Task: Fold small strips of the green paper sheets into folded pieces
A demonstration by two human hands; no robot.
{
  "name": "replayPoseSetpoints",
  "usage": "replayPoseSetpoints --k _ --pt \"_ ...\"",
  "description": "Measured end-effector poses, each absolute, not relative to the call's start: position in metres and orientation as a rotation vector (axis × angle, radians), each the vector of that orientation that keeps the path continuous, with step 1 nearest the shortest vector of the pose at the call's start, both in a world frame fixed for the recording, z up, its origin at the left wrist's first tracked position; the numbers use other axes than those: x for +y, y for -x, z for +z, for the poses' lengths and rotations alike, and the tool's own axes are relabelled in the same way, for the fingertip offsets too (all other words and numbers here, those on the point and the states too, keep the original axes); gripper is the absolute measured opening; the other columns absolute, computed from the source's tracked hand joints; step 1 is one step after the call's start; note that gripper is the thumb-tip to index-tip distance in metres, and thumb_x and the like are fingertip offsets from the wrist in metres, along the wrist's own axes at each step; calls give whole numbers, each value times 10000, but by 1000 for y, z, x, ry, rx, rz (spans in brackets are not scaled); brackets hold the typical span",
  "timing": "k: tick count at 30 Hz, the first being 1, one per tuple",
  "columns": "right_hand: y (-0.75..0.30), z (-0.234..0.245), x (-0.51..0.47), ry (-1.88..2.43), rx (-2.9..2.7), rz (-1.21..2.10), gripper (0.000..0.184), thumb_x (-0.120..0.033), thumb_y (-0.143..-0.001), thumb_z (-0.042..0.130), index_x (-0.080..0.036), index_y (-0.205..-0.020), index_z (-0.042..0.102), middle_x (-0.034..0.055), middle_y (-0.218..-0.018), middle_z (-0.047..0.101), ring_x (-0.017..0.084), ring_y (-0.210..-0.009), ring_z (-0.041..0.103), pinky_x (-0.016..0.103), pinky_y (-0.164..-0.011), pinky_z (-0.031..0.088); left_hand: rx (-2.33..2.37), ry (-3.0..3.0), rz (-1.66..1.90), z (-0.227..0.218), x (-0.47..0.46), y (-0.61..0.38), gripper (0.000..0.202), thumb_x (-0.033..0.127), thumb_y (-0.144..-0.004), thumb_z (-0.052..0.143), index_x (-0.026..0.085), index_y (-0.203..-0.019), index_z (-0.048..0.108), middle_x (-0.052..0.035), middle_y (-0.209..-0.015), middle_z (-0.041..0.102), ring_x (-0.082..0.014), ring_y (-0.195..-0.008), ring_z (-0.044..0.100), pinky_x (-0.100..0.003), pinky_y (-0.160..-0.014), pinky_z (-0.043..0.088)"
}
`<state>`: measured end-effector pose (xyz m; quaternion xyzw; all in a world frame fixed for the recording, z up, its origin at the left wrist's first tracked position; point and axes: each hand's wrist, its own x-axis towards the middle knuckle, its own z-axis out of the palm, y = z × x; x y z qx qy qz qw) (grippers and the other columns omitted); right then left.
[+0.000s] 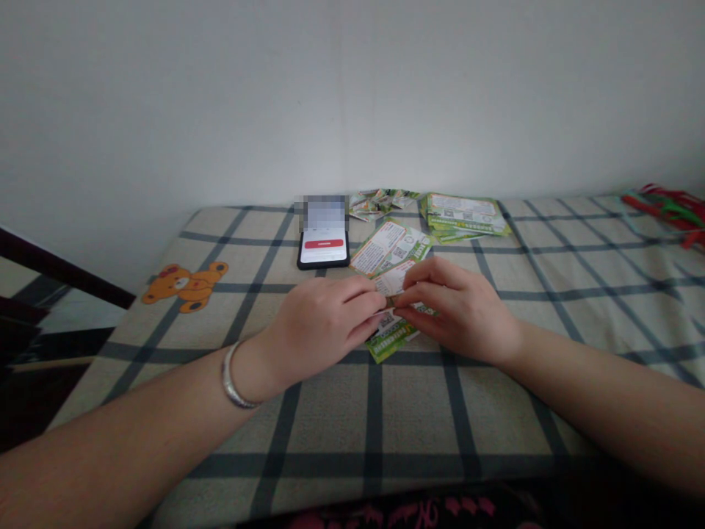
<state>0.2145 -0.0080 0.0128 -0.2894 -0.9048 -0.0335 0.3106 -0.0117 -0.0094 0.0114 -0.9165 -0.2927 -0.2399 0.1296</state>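
Both hands meet over the middle of a checked cloth (pixel 385 411). My left hand (pixel 322 319), with a silver bangle at the wrist, has its fingers pinched on a small green and white leaflet (pixel 392 339). My right hand (pixel 454 308) pinches the same leaflet from the other side. The leaflet's green lower edge sticks out below the fingers. A second leaflet (pixel 388 248) lies flat just beyond the hands.
A phone (pixel 324 242) with a lit screen lies behind my left hand. A stack of green leaflets (pixel 465 214) and smaller folded pieces (pixel 380 202) sit near the wall. A bear print (pixel 184 285) marks the cloth at left. Red and green items (pixel 669 209) lie far right.
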Motion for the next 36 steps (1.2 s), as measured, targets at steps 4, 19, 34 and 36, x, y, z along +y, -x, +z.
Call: replayPoseSetpoints --k 4,19,34,36 --pt "-214 13 -8 777 -2377 -85 124 -278 -903 584 -182 -895 661 62 -952 608 155 -811 597 283 -673 497 -825 2643 -688 13 -10 11 154 257 -926 519 175 -864 634 -16 -848 687 -164 -707 630 -284 -572 435" --pt "-214 12 -9 777 -2338 -93 70 -262 -893 601 -211 -929 631 52 -978 607 161 -869 599 287 -702 502 -862 2700 -791 13 -10 12 147 228 -917 531 171 -863 655 -45 -1017 645 -166 -815 628 -293 -654 504" --pt "-217 8 -8 769 -2263 -162 147 -207 -870 626 -250 -1010 643 39 -1034 579 143 -837 582 287 -696 508 -1082 2956 -1216 12 -7 8 91 152 -892 565 157 -832 632 -50 -1008 574 -141 -957 572 -284 -872 507" --pt "-217 9 -8 770 -2257 -188 151 -212 -871 629 -254 -1015 651 36 -1023 586 139 -818 575 288 -690 502 -1073 2957 -1230 12 -8 8 102 146 -891 563 159 -814 628 -48 -1000 570 -141 -951 571 -283 -864 510"
